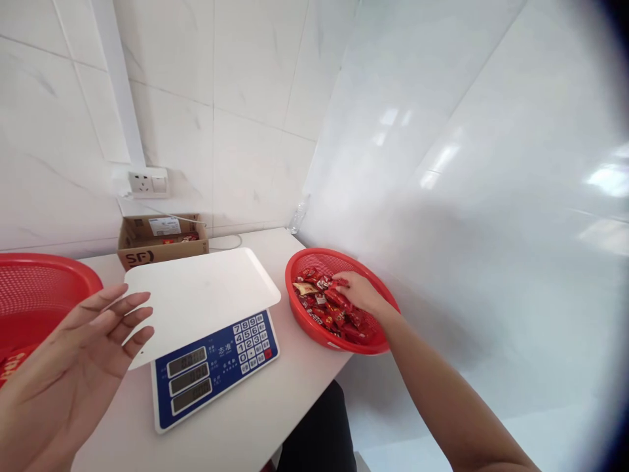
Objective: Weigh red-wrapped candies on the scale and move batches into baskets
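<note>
My left fingers [132,303]: spread | right fingers [346,276]: in candy [339,319], can't tell if gripping | left basket [54,259]: cut off | box [170,252]: behind scale [206,301]

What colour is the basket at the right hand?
The perforated basket is red; head view shows it best.

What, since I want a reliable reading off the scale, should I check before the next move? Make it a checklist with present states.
1. Right hand at the packets: ok, its fingers are among them.
2. Firm hold on a packet: cannot tell, the fingers hide it.
3. Left hand free: ok, it is open with nothing visible in it.
4. Left hand off the tray: cannot tell, it overlaps the edge in view.
5. Display at zero: ok as far as the faint digits show.
6. Right basket upright: ok, it stands beside the scale.
</note>
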`<state>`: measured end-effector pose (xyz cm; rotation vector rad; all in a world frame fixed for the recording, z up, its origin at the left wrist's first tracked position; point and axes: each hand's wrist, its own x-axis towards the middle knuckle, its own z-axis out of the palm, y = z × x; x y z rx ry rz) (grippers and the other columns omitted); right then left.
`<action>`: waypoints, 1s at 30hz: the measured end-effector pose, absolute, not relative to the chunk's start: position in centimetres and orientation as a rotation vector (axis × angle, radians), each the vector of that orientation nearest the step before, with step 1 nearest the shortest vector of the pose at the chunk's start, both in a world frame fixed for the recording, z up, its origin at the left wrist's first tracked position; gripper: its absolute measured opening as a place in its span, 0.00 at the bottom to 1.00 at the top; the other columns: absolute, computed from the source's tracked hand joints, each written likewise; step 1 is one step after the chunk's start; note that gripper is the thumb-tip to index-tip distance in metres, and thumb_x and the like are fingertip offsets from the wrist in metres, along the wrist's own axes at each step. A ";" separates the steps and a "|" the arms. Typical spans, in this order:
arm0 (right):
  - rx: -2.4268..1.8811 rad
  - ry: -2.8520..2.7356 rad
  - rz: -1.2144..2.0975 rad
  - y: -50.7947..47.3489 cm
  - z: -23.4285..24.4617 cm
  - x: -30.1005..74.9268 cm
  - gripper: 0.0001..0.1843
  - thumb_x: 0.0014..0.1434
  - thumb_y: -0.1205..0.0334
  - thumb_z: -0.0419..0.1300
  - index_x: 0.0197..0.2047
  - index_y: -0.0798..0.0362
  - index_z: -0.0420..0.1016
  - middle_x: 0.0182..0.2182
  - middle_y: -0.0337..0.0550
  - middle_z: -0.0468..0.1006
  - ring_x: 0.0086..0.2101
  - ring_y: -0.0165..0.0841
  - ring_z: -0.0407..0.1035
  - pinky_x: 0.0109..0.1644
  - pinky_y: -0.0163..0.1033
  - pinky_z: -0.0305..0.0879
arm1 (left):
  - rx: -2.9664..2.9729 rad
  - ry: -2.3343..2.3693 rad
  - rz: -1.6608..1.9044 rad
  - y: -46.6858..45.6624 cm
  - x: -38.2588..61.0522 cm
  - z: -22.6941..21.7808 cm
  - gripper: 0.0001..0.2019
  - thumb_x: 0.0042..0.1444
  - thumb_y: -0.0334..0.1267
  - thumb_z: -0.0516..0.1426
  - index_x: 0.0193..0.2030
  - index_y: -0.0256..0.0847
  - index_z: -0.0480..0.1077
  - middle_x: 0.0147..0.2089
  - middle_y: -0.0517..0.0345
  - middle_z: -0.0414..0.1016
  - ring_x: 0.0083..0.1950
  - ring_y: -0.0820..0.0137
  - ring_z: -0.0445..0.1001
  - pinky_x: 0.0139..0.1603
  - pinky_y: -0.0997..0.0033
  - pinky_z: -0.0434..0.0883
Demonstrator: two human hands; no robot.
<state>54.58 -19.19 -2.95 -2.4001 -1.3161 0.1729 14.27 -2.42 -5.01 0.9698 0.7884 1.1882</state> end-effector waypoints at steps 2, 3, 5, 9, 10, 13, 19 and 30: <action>-2.295 -1.242 0.137 -18.6 -2.0 53.8 0.16 0.57 0.68 0.53 0.47 0.51 0.74 0.49 0.46 0.76 0.49 0.38 0.69 0.55 0.45 0.61 | 0.886 0.729 1.127 -3.0 14.5 -4.5 0.11 0.46 0.42 0.63 0.38 0.50 0.74 0.42 0.62 0.76 0.43 0.68 0.74 0.33 0.78 0.78; -2.231 -1.228 0.134 -18.1 -1.6 53.1 0.15 0.57 0.67 0.53 0.47 0.50 0.74 0.48 0.45 0.76 0.48 0.37 0.69 0.54 0.45 0.62 | 0.866 0.696 1.094 -3.5 14.6 -4.1 0.09 0.47 0.40 0.63 0.38 0.49 0.74 0.43 0.62 0.75 0.44 0.69 0.73 0.34 0.78 0.77; -2.092 -1.237 0.153 -16.8 -0.9 51.3 0.15 0.57 0.65 0.54 0.47 0.48 0.73 0.47 0.42 0.77 0.47 0.35 0.71 0.53 0.44 0.63 | 0.876 0.639 1.044 -4.6 15.0 -3.3 0.08 0.48 0.40 0.62 0.38 0.48 0.73 0.43 0.61 0.74 0.45 0.70 0.72 0.36 0.79 0.77; -1.829 -1.318 0.263 -13.2 0.0 45.7 0.14 0.56 0.63 0.55 0.46 0.48 0.73 0.46 0.41 0.78 0.45 0.33 0.71 0.51 0.42 0.66 | 0.950 0.612 1.031 -6.9 16.4 -2.6 0.13 0.47 0.45 0.64 0.39 0.46 0.72 0.43 0.58 0.73 0.46 0.67 0.72 0.39 0.75 0.75; -1.758 -1.334 0.313 -12.4 0.0 44.0 0.14 0.55 0.63 0.56 0.46 0.49 0.74 0.45 0.42 0.78 0.45 0.33 0.72 0.50 0.42 0.67 | 0.989 0.618 1.028 -7.4 16.9 -2.7 0.14 0.47 0.46 0.63 0.41 0.47 0.72 0.45 0.57 0.73 0.49 0.65 0.71 0.42 0.71 0.75; -1.524 -1.362 0.463 -10.7 -0.4 38.5 0.15 0.53 0.63 0.58 0.46 0.49 0.73 0.45 0.43 0.77 0.44 0.34 0.71 0.48 0.43 0.68 | 1.162 0.592 0.927 -8.2 18.3 -3.5 0.24 0.51 0.48 0.61 0.54 0.49 0.64 0.57 0.52 0.67 0.59 0.60 0.65 0.53 0.60 0.70; -1.353 -1.404 0.690 -10.2 -1.5 33.5 0.28 0.53 0.58 0.60 0.58 0.43 0.63 0.53 0.43 0.69 0.49 0.34 0.65 0.46 0.41 0.68 | 1.483 0.694 0.986 -7.5 18.1 -3.5 0.19 0.59 0.47 0.53 0.55 0.44 0.64 0.55 0.52 0.71 0.54 0.63 0.69 0.55 0.62 0.66; -1.339 -1.214 0.951 -9.5 -0.6 35.3 0.12 0.47 0.55 0.63 0.32 0.52 0.69 0.28 0.36 0.71 0.27 0.27 0.65 0.28 0.34 0.63 | 1.419 0.715 0.898 -5.9 17.2 -3.7 0.21 0.59 0.49 0.52 0.57 0.44 0.63 0.58 0.49 0.69 0.59 0.59 0.67 0.58 0.57 0.64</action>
